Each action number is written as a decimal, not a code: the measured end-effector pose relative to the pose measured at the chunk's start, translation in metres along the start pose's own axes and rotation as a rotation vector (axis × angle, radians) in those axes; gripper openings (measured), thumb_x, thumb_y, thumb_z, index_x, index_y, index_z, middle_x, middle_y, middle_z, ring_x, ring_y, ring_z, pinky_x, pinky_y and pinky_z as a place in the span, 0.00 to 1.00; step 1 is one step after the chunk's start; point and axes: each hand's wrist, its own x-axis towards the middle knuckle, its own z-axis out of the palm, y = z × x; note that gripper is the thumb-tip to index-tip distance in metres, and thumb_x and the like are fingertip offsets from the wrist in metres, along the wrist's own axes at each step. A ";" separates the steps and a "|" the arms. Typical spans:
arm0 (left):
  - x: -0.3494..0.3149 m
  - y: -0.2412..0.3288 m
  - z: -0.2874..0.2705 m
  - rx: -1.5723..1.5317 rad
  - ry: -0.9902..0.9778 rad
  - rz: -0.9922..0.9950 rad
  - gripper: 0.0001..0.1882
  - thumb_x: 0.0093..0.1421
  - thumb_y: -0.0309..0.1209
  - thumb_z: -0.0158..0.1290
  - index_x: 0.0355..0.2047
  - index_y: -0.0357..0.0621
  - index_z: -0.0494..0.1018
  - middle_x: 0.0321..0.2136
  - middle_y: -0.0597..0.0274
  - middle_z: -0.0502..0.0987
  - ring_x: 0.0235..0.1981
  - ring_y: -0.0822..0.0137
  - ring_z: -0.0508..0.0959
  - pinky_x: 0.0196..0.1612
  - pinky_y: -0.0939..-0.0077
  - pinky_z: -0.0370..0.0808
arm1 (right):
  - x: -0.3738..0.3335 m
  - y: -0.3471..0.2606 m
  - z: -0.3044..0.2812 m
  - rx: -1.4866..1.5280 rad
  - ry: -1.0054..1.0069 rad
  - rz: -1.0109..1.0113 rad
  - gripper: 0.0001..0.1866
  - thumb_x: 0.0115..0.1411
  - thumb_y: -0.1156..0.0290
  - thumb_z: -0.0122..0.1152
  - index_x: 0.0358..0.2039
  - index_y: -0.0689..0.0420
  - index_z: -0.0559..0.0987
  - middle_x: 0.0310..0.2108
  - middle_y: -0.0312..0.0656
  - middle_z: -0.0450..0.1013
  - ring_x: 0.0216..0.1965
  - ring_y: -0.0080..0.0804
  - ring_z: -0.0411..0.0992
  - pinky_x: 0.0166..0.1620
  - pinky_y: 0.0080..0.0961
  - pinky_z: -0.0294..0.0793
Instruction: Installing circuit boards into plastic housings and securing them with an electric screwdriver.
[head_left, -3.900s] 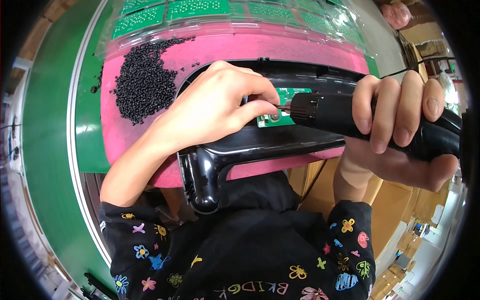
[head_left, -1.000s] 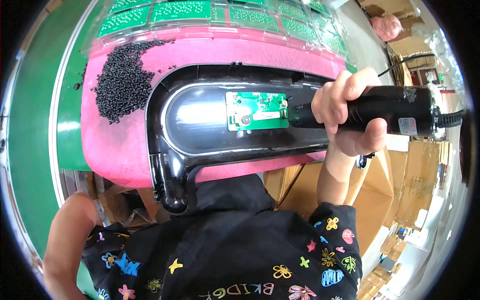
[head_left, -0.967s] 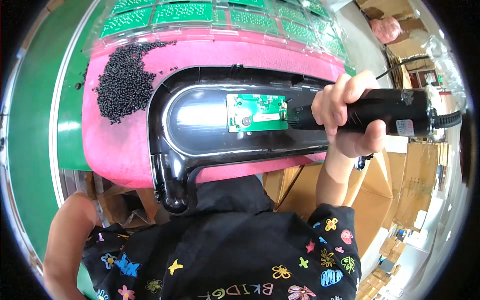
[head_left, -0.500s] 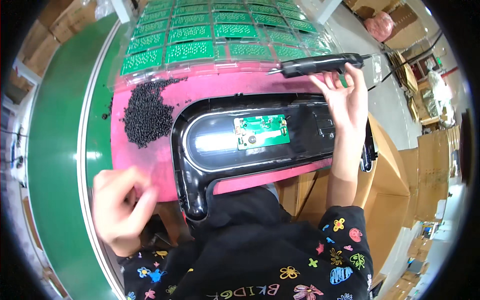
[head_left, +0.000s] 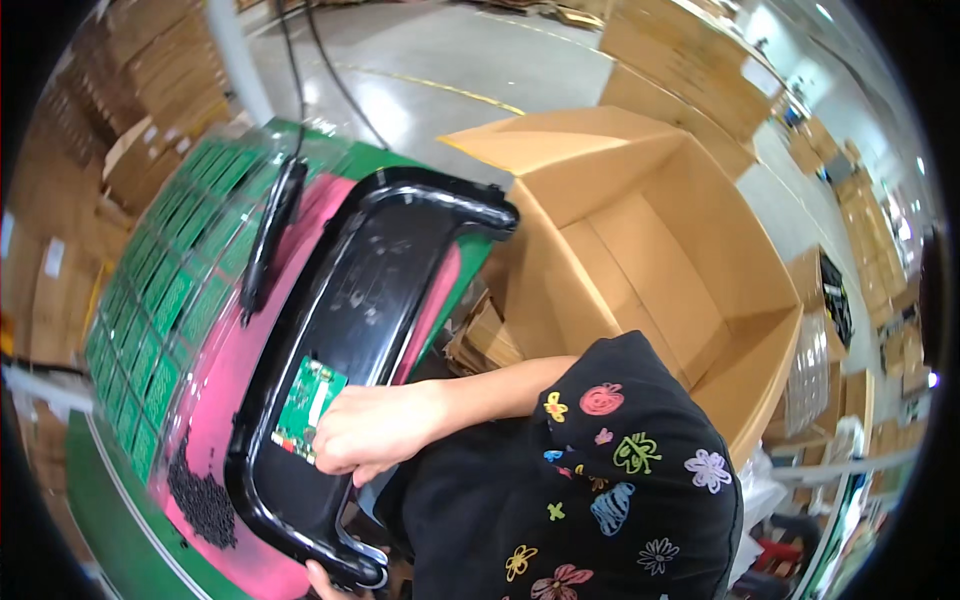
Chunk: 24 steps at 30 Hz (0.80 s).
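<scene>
A long black plastic housing [head_left: 345, 300] with a raised rim lies at a slant on the pink mat [head_left: 235, 385]. Inside it sits a green circuit board [head_left: 312, 392]. My right hand [head_left: 378, 430] reaches over the housing, its fingers curled down at the board's near edge; the fingertips are hidden, so what they pinch does not show. Only part of my left hand [head_left: 322, 582] appears at the lower edge, its thumb against the housing's near end. A black electric screwdriver [head_left: 272, 240] rests beyond the housing, out of my hands.
Clear trays of green circuit boards [head_left: 165, 290] stand along the bench's far left. A heap of small black screws [head_left: 203, 505] lies on the mat beside the housing. An open cardboard box [head_left: 650, 260] stands to the right, and black cables [head_left: 300, 80] come down at the top.
The view has turned to the right. My right hand has let go of the screwdriver and moved to the circuit board. My left hand has come to the housing's near end.
</scene>
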 end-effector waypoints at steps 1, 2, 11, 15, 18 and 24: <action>0.006 -0.001 0.005 -0.162 -0.220 -0.043 0.37 0.60 0.54 0.50 0.55 0.30 0.67 0.45 0.43 0.76 0.45 0.50 0.77 0.44 0.63 0.77 | 0.001 -0.003 -0.003 -0.018 0.023 0.015 0.18 0.45 0.68 0.72 0.27 0.58 0.69 0.27 0.42 0.69 0.36 0.46 0.72 0.36 0.42 0.69; 0.005 -0.002 0.008 -0.304 -0.454 -0.085 0.36 0.57 0.50 0.52 0.53 0.28 0.67 0.45 0.43 0.75 0.43 0.51 0.77 0.46 0.59 0.75 | 0.003 -0.007 -0.006 -0.029 -0.030 0.044 0.17 0.45 0.67 0.72 0.26 0.58 0.70 0.27 0.42 0.68 0.36 0.46 0.72 0.36 0.41 0.69; 0.033 -0.029 -0.115 -0.221 0.307 1.053 0.20 0.57 0.37 0.58 0.42 0.33 0.71 0.29 0.50 0.76 0.28 0.56 0.76 0.36 0.64 0.74 | 0.001 -0.036 0.003 0.074 0.711 -0.447 0.12 0.49 0.75 0.65 0.19 0.55 0.68 0.28 0.38 0.65 0.30 0.37 0.67 0.29 0.32 0.70; 0.017 0.018 -0.223 -0.633 0.298 1.323 0.13 0.58 0.38 0.56 0.40 0.43 0.75 0.34 0.60 0.79 0.32 0.59 0.78 0.37 0.66 0.75 | 0.002 -0.047 0.012 0.049 0.765 -0.451 0.11 0.49 0.73 0.66 0.20 0.54 0.70 0.30 0.37 0.67 0.33 0.35 0.69 0.27 0.32 0.71; -0.034 0.064 -0.213 -0.826 0.238 1.458 0.11 0.59 0.38 0.54 0.39 0.49 0.77 0.36 0.65 0.81 0.34 0.61 0.79 0.38 0.66 0.75 | 0.003 -0.060 0.022 0.064 0.779 -0.497 0.10 0.49 0.71 0.65 0.22 0.54 0.71 0.31 0.37 0.68 0.36 0.35 0.69 0.26 0.32 0.71; -0.046 0.080 -0.210 -0.693 0.045 1.132 0.16 0.59 0.39 0.53 0.43 0.44 0.76 0.40 0.56 0.79 0.43 0.57 0.77 0.45 0.62 0.75 | -0.004 -0.066 0.036 -0.065 0.816 -0.525 0.08 0.48 0.71 0.63 0.22 0.52 0.70 0.29 0.36 0.65 0.34 0.36 0.67 0.26 0.34 0.72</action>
